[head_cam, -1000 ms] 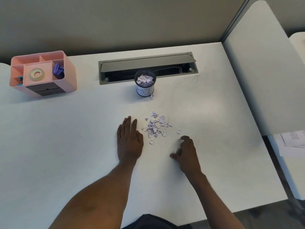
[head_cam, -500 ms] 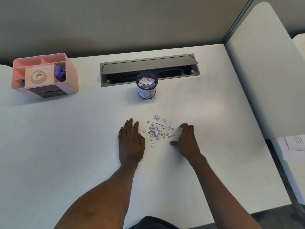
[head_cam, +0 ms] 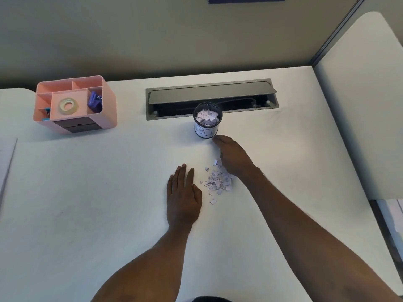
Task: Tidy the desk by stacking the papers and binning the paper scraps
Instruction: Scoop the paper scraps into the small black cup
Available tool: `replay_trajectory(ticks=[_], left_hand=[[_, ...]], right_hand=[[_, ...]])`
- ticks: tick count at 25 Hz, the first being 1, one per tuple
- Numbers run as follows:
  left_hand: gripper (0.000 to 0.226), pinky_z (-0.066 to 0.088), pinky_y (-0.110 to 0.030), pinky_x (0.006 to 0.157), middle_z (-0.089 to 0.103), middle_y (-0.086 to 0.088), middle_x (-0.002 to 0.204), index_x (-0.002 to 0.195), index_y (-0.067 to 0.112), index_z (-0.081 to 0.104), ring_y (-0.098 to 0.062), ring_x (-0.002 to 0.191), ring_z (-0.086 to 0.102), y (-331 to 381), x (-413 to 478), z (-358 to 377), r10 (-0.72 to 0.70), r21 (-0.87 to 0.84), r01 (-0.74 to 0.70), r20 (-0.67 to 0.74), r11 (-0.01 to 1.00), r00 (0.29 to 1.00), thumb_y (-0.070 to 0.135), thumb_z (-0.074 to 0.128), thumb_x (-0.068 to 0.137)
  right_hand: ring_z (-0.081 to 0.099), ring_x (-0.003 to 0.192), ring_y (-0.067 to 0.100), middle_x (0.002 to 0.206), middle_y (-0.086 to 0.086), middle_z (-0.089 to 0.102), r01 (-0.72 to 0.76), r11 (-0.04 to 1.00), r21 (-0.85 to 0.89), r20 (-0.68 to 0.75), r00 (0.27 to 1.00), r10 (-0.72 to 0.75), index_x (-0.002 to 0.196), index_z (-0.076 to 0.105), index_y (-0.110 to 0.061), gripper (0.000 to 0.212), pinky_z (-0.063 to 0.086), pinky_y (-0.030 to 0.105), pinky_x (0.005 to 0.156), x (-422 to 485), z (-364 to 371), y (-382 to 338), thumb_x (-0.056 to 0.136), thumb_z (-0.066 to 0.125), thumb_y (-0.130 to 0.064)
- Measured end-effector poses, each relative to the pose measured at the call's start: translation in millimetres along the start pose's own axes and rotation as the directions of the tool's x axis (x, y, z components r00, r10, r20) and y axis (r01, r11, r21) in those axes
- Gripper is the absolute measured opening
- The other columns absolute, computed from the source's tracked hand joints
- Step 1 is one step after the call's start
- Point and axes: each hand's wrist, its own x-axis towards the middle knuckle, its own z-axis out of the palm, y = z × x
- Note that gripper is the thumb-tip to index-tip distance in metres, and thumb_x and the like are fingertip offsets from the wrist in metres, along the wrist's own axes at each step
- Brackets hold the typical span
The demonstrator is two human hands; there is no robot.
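Note:
A small black mesh bin (head_cam: 207,127) with a white label stands mid-desk, filled to the rim with pale purple paper scraps (head_cam: 207,117). A loose pile of scraps (head_cam: 218,182) lies on the white desk (head_cam: 87,203) nearer to me. My left hand (head_cam: 182,195) rests flat, palm down, just left of the pile. My right hand (head_cam: 233,156) stretches past the pile's right side, its fingertips down on the desk at the foot of the bin. What its fingers hold, if anything, is hidden under the hand.
A pink desk organiser (head_cam: 74,105) with tape and clips sits at the back left. An open grey cable tray (head_cam: 211,94) runs behind the bin. A sheet of paper (head_cam: 6,162) shows at the left edge. A white partition (head_cam: 359,105) bounds the right side.
My right hand has moved forward from the pile's near right side to the base of the bin. The pile has been pushed tighter. My left hand has stayed flat in place.

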Motion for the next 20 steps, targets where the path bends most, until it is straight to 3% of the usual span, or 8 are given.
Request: replay_trajectory(ticks=[3,6,9,11,14,17,19,20], left_hand=[[0.055,0.024,-0.046,0.130,0.035,-0.006,0.170,0.155,0.018,0.046,-0.023,0.159,0.030,0.2,0.0,-0.5,-0.006,-0.006,0.006,0.008,1.000,1.000,0.019,0.050,0.101],[0.054,0.026,-0.046,0.130,0.037,-0.006,0.169,0.154,0.017,0.048,-0.024,0.158,0.030,1.5,-0.6,-3.6,-0.001,-0.021,0.001,0.001,1.000,1.000,0.017,0.052,0.100],[0.054,0.025,-0.046,0.130,0.036,-0.005,0.169,0.154,0.018,0.048,-0.023,0.159,0.029,2.4,-0.4,-5.5,-0.004,-0.028,0.005,0.008,1.000,1.000,0.017,0.052,0.101],[0.054,0.024,-0.045,0.130,0.036,-0.005,0.169,0.155,0.018,0.047,-0.023,0.159,0.029,1.5,-0.6,-4.9,-0.006,-0.022,0.007,0.011,1.000,1.000,0.018,0.051,0.101],[0.054,0.026,-0.046,0.130,0.036,-0.005,0.169,0.155,0.018,0.048,-0.023,0.158,0.030,1.1,-0.7,-3.8,-0.008,-0.022,0.008,0.000,1.000,1.000,0.017,0.052,0.101],[0.054,0.027,-0.047,0.129,0.037,-0.006,0.169,0.154,0.017,0.049,-0.024,0.158,0.031,1.3,-0.2,-3.3,-0.003,-0.021,0.003,-0.002,1.000,1.000,0.016,0.053,0.100],[0.053,0.028,-0.047,0.129,0.038,-0.006,0.168,0.154,0.016,0.049,-0.025,0.158,0.032,1.0,-0.7,-2.9,0.000,-0.020,0.000,-0.005,1.000,1.000,0.017,0.051,0.101],[0.053,0.028,-0.047,0.129,0.038,-0.006,0.168,0.154,0.016,0.049,-0.025,0.157,0.032,0.6,-0.8,-2.7,0.001,-0.021,-0.001,-0.006,1.000,1.000,0.018,0.049,0.101]], right_hand=[[0.053,0.129,0.033,0.141,0.015,0.056,0.047,0.998,-0.028,0.030,0.998,-0.046,0.136,0.058,-0.001,0.053,0.041,0.039,0.111,-4.8,2.9,8.9,0.085,0.050,0.009],[0.061,0.102,0.031,0.106,0.008,0.066,0.059,0.998,0.025,-0.035,0.998,-0.058,0.101,0.069,-0.008,0.022,0.049,0.039,0.084,-21.5,1.3,15.2,0.090,0.051,-0.002],[0.055,0.109,0.024,0.120,0.003,0.060,-0.020,1.000,0.013,-0.099,0.995,0.021,0.119,0.065,-0.015,0.034,0.051,0.037,0.079,-31.4,-1.5,18.4,0.089,0.052,-0.003],[0.052,0.116,0.028,0.133,0.005,0.055,0.054,0.996,-0.065,-0.020,0.998,-0.056,0.137,0.057,-0.016,0.053,0.051,0.040,0.084,-34.7,1.4,15.7,0.085,0.053,-0.003],[0.052,0.117,0.028,0.132,0.004,0.053,0.170,0.983,-0.064,0.060,0.984,-0.166,0.135,0.058,-0.018,0.052,0.049,0.038,0.086,-49.7,8.6,12.0,0.084,0.051,-0.010],[0.051,0.114,0.021,0.128,-0.003,0.050,0.165,0.982,-0.088,0.094,0.983,-0.156,0.133,0.055,-0.026,0.044,0.050,0.035,0.081,-70.0,6.2,13.9,0.090,0.057,-0.038],[0.047,0.116,0.017,0.133,-0.006,0.044,0.153,0.980,-0.124,0.170,0.977,-0.131,0.138,0.048,-0.030,0.066,0.050,0.033,0.077,-78.7,4.8,15.7,0.081,0.070,-0.055],[0.044,0.117,0.015,0.135,-0.006,0.042,0.127,0.985,-0.113,0.196,0.975,-0.104,0.138,0.047,-0.030,0.071,0.050,0.033,0.075,-81.4,5.9,14.6,0.077,0.076,-0.053]])
